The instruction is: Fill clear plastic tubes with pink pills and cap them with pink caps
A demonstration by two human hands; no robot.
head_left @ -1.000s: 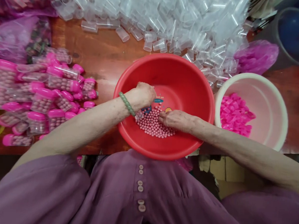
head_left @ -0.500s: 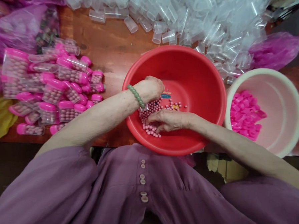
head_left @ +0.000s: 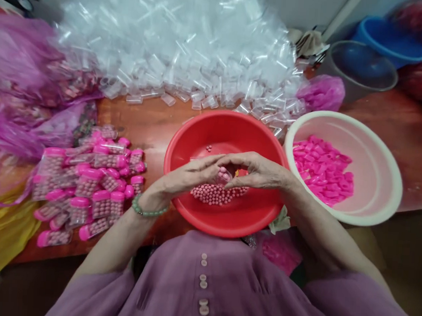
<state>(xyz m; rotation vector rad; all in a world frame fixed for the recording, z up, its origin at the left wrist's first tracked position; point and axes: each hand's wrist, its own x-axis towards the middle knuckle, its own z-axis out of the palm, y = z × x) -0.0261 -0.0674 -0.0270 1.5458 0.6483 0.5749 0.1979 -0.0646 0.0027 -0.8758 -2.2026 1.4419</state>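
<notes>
Above the red basin [head_left: 225,227], my two hands meet around a small clear plastic container [head_left: 225,175] with pink beads in it. My left hand [head_left: 192,175] wraps it from the left, its fingers stretched over the far side. From the right, my right hand [head_left: 258,170] curls its thumb and fingers at the container's end. The hands hide most of the container. Loose pink beads [head_left: 216,196] lie in the basin below, and a few sit farther back.
Filled containers with pink caps [head_left: 92,194] lie in a pile at left. Clear empty containers [head_left: 188,58] are heaped along the back. A pale tub [head_left: 375,185] of pink caps [head_left: 323,168] stands at right. Purple bags [head_left: 27,73] and a yellow bag [head_left: 5,237] are at far left.
My hands have risen from the beads and come together around the clear container. The right hand was among the beads before. The view has tilted up, showing more of the table's back.
</notes>
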